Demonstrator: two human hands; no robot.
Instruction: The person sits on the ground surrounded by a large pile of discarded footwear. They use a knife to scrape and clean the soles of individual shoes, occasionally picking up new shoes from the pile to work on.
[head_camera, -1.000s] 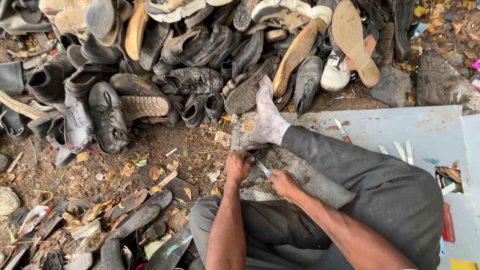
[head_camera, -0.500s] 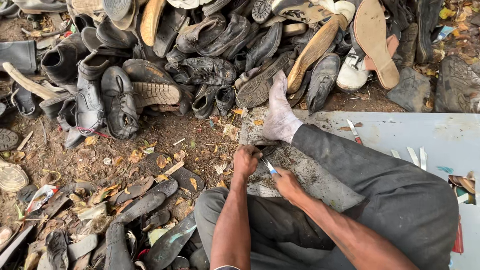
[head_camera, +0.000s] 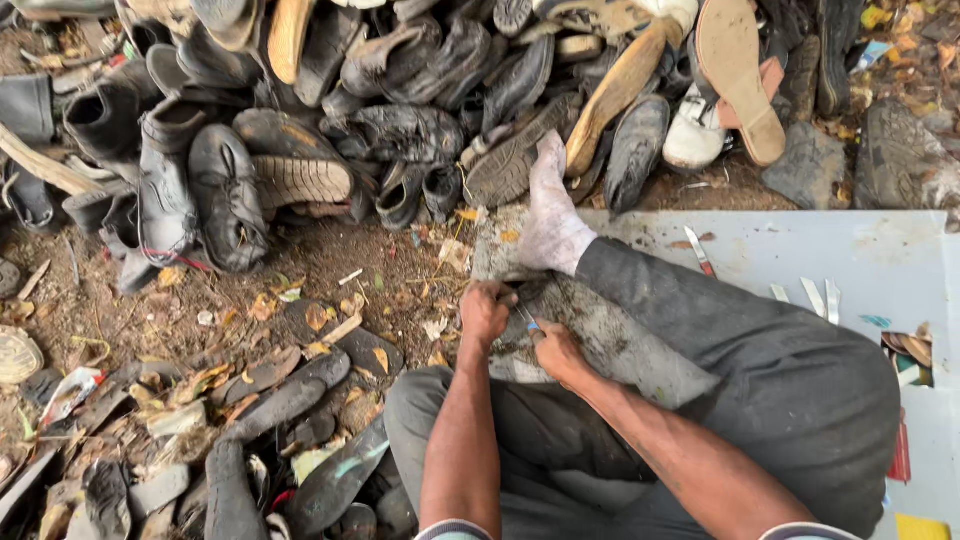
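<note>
I sit on the ground with my right leg stretched out and its dusty foot (head_camera: 549, 215) pointing at a pile of old shoes. My left hand (head_camera: 486, 312) is closed on the edge of a grey, dirty flat piece (head_camera: 600, 335) lying across a pale board. My right hand (head_camera: 558, 352) grips a small blade with a blue handle (head_camera: 527, 320), its tip close to the left hand's fingers. Both hands nearly touch over the flat piece.
A big heap of worn black and brown shoes (head_camera: 400, 110) fills the far side. Cut soles and scraps (head_camera: 280, 400) lie on the dirt at left. On the pale board (head_camera: 860, 260) at right lie a knife (head_camera: 699, 251) and thin metal strips (head_camera: 815, 297).
The view has shifted slightly; my hands stay together on the flat piece, with the blade hand moved only a little.
</note>
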